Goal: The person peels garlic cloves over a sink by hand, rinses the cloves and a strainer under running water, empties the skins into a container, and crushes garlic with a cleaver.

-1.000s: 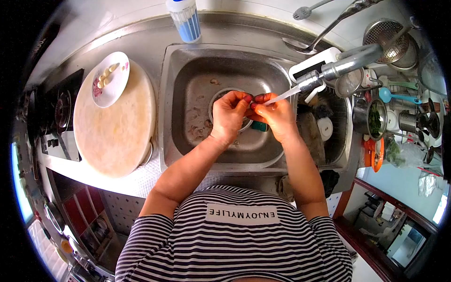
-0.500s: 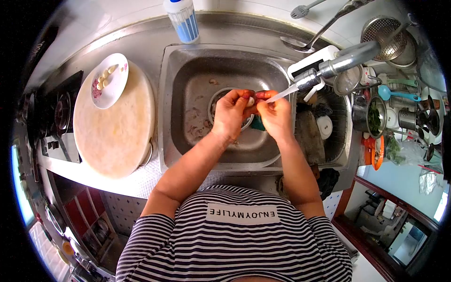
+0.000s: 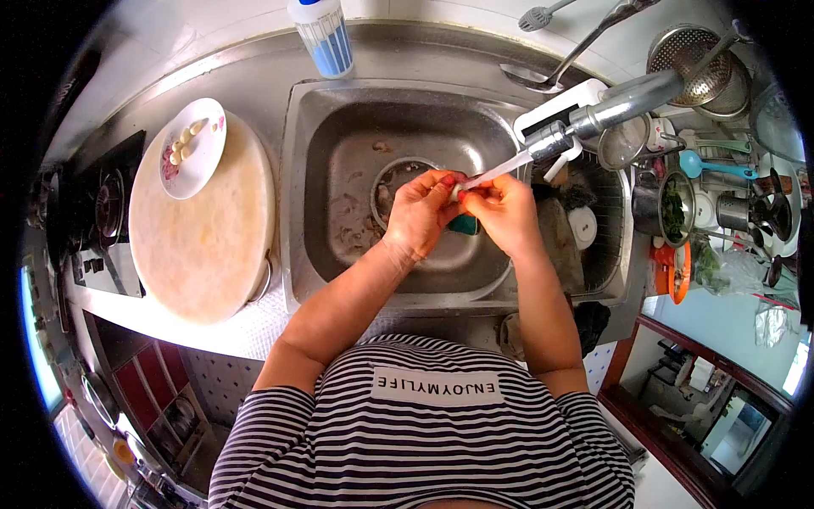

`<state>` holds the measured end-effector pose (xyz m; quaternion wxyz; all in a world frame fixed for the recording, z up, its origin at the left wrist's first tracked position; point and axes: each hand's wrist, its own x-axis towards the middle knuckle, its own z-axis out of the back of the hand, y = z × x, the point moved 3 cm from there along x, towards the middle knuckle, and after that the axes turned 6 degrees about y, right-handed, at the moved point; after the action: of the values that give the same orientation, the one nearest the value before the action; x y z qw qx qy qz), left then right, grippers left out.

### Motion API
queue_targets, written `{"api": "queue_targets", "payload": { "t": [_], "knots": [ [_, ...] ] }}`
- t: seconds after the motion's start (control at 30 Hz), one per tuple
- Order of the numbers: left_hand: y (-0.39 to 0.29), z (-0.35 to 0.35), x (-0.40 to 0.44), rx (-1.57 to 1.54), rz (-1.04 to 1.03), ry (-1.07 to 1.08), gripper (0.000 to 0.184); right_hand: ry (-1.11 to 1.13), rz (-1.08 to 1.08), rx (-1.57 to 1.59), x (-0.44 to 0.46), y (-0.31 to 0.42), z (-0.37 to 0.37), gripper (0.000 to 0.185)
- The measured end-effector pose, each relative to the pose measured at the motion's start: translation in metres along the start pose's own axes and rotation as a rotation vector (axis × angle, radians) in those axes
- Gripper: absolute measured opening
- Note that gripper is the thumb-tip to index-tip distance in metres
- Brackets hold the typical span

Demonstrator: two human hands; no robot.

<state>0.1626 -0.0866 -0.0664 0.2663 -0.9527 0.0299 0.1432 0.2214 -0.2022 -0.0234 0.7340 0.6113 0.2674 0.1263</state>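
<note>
Over the sink (image 3: 339,276), my left hand (image 3: 415,210) pinches a small white garlic clove (image 3: 456,192) between thumb and fingers. My right hand (image 3: 509,216) meets it from the other side, its thumb and fingertips closed on the same clove. A water stream (image 3: 498,168) from the faucet (image 3: 555,141) runs onto the fingertips. Below the hands sits a round strainer-like bowl (image 3: 383,191), partly hidden by them. Scraps that look like garlic skins (image 3: 346,208) lie on the sink floor. Something green (image 3: 463,225) shows beneath my right hand.
To the left, a flowered plate (image 3: 197,174) with several peeled cloves rests on a round cutting board (image 3: 203,254). A blue-and-white bottle (image 3: 326,47) stands behind the sink. On the right are a dish rack (image 3: 612,254) and hanging strainers (image 3: 678,64).
Both hands have turned slightly and drawn closer together around the clove, which now sits at the end of the water stream. The view has shifted a little.
</note>
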Motion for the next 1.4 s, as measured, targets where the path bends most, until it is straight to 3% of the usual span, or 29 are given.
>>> {"api": "queue_targets", "payload": {
  "t": [0.13,0.23,0.3,0.33,0.43,0.5,0.63,0.77,0.83,0.9,0.97,1.0,1.03,1.07,1.1,1.17,1.23,1.27,1.3,1.37,1.4],
  "knots": [
    [-0.001,-0.004,-0.004,0.127,-0.008,-0.062,0.015,0.04,-0.08,0.052,0.004,-0.01,0.001,0.011],
    [-0.002,-0.007,-0.004,0.397,-0.079,-0.132,0.014,-0.033,-0.062,-0.117,0.004,-0.01,-0.008,0.01],
    [-0.01,-0.013,-0.005,0.905,-0.309,-0.152,0.014,-0.145,0.037,-0.351,0.002,-0.002,-0.012,0.012],
    [-0.012,-0.015,-0.006,0.907,-0.308,-0.154,0.014,-0.166,0.074,-0.368,0.004,-0.008,-0.012,0.012],
    [-0.014,-0.016,-0.005,0.828,-0.204,-0.168,0.015,-0.186,0.151,-0.33,0.003,-0.006,-0.012,0.012],
    [-0.007,-0.008,0.002,0.138,-0.053,-0.112,0.017,-0.154,0.06,-0.163,0.008,-0.013,-0.003,0.008],
    [-0.005,0.008,0.007,-0.125,0.107,-0.064,0.022,-0.066,-0.067,0.197,0.006,-0.011,-0.007,0.014],
    [-0.003,0.012,0.007,-0.267,0.139,-0.028,0.017,-0.055,-0.006,0.161,0.004,-0.019,-0.011,0.018],
    [-0.004,0.008,0.004,-0.11,0.098,-0.009,0.016,-0.132,0.36,-0.372,0.002,-0.014,-0.017,0.017],
    [0.002,0.007,0.003,0.324,0.132,-0.025,0.02,-0.144,0.328,-0.482,0.002,-0.025,-0.017,0.016],
    [-0.003,-0.003,0.001,1.213,-0.101,0.017,0.023,-0.054,-0.168,-0.037,0.009,-0.069,-0.01,0.021],
    [0.026,0.019,0.009,1.669,-0.466,0.104,0.026,-0.055,-0.29,0.307,0.007,-0.072,-0.015,0.026],
    [0.031,0.021,0.009,1.867,-0.511,0.173,0.029,-0.041,-0.433,0.646,0.002,-0.074,-0.022,0.032],
    [0.036,0.022,0.009,2.056,-0.577,0.241,0.032,-0.019,-0.429,0.68,0.0,-0.069,-0.028,0.036],
    [0.01,-0.008,-0.002,1.954,-0.342,0.275,0.035,-0.003,-0.429,0.715,-0.002,-0.066,-0.031,0.041],
    [-0.022,-0.031,-0.023,1.945,-0.512,0.231,0.033,0.029,-0.389,0.666,0.007,-0.075,-0.024,0.046],
    [-0.054,-0.04,-0.034,1.508,-0.597,0.239,0.03,0.084,-0.366,0.788,0.011,-0.059,-0.027,0.05],
    [-0.068,-0.04,-0.04,0.906,0.075,0.23,0.031,0.82,-0.212,0.988,0.011,-0.033,-0.03,0.051],
    [-0.065,-0.021,-0.033,0.661,0.249,0.257,0.028,0.501,-0.296,0.896,0.01,-0.025,-0.043,0.051],
    [-0.03,0.042,-0.008,1.865,-0.023,0.228,0.023,0.36,-0.178,-0.691,0.039,-0.123,-0.027,0.038],
    [-0.029,0.06,-0.016,2.029,-0.225,0.224,0.019,0.308,-0.191,-0.806,0.04,-0.132,-0.028,0.03]
  ]
}}
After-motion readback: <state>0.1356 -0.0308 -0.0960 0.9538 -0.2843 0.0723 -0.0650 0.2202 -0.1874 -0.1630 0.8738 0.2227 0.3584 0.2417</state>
